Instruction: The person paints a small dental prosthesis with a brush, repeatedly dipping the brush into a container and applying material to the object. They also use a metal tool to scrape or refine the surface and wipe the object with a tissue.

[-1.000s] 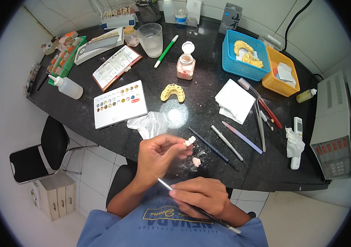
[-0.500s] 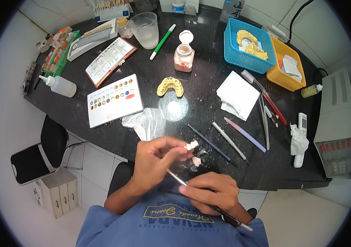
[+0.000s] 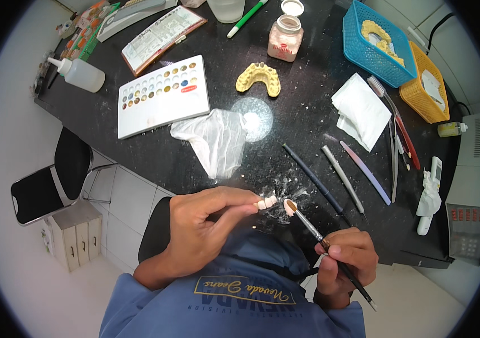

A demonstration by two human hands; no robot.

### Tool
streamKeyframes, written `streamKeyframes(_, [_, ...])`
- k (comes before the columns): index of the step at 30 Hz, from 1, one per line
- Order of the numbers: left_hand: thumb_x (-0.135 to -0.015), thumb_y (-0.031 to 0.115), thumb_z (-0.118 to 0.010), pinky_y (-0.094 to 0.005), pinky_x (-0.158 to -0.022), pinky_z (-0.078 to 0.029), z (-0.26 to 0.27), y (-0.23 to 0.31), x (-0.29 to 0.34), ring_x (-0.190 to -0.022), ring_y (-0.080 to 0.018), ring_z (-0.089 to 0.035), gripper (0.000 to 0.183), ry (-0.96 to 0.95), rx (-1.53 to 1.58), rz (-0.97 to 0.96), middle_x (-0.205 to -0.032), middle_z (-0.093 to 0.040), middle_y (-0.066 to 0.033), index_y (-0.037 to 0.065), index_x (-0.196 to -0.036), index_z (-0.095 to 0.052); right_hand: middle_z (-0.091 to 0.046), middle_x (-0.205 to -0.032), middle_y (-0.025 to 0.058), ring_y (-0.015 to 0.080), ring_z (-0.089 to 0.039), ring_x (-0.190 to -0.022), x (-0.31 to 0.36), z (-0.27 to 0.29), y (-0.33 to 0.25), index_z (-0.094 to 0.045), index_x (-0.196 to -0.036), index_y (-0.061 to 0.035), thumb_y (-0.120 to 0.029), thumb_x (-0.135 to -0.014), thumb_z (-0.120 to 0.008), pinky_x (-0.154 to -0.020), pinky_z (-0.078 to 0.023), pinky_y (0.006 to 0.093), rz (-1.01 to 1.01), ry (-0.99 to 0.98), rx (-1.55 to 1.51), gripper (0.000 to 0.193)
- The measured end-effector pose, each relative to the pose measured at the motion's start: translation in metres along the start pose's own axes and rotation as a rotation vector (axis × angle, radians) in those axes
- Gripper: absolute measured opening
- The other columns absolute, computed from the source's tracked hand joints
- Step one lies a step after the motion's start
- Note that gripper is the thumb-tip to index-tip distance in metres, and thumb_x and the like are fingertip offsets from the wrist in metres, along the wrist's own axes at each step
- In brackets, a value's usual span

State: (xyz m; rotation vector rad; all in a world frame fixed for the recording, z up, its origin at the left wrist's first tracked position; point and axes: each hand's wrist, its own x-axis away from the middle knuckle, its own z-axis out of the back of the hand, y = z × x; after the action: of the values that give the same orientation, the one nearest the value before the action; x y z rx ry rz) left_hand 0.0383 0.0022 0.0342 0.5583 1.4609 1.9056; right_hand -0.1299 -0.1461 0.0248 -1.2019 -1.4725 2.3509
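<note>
Pinched between thumb and fingertips of the left hand, a small white row of artificial teeth is held just above the near edge of the black speckled bench. Right hand closed around the dark handle of a fine paintbrush, pen-fashion, with the bristle tip carrying a pale blob just beside the teeth, not clearly touching them. White powder specks lie on the bench directly beyond the teeth. Near the middle of the bench, a crumpled translucent plastic glove; to its left, a white rectangular palette with rows of coloured wells; beyond it, a yellow stone dental arch model. Toward the left end, a clear squeeze bottle with nozzle. Right of centre, a folded white tissue and several slim hand instruments lying side by side. At the far right corner, a blue plastic basket touching an orange plastic basket. Near the far edge, an open glass jar of pink powder.
</note>
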Motion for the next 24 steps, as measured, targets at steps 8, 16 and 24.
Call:
streamKeyframes(8, [-0.082, -0.003, -0.068, -0.0222, -0.063, -0.053, -0.0058, -0.002, 0.0076, -0.071, -0.0145, -0.069, 0.009, 0.095, 0.027, 0.064, -0.084, -0.072, -0.0122, -0.002, -0.09, -0.072, -0.066, -0.078, 0.0139, 0.0231, -0.067, -0.064, 0.0025, -0.0047, 0.0037, -0.057, -0.094, -0.0006, -0.005, -0.078, -0.071, -0.056, -0.054, 0.0295, -0.079, 0.021, -0.022, 0.022])
streamKeyframes(16, [-0.081, -0.003, -0.069, -0.0229, -0.062, -0.053, -0.0069, 0.0009, 0.0075, -0.071, -0.0152, -0.069, 0.01, 0.092, -0.017, 0.099, -0.084, -0.072, -0.0126, -0.002, -0.09, -0.073, -0.062, -0.074, 0.0116, 0.0185, -0.062, -0.059, -0.0002, -0.0078, 0.0033, -0.055, -0.092, -0.0028, -0.018, -0.086, -0.069, -0.054, -0.047, 0.0255, -0.098, -0.002, 0.038, 0.022])
streamKeyframes(24, [-0.081, -0.003, -0.069, -0.023, -0.061, -0.052, -0.0071, 0.0009, 0.0058, -0.071, -0.0153, -0.069, 0.009, 0.086, 0.01, 0.113, -0.083, -0.072, -0.0121, -0.001, -0.089, -0.073, -0.068, -0.078, 0.0149, 0.0235, -0.068, -0.064, -0.0052, -0.0051, 0.0028, -0.061, -0.09, 0.0014, 0.0, -0.071, -0.074, -0.057, -0.055, 0.0286, -0.11, -0.049, -0.004, 0.023])
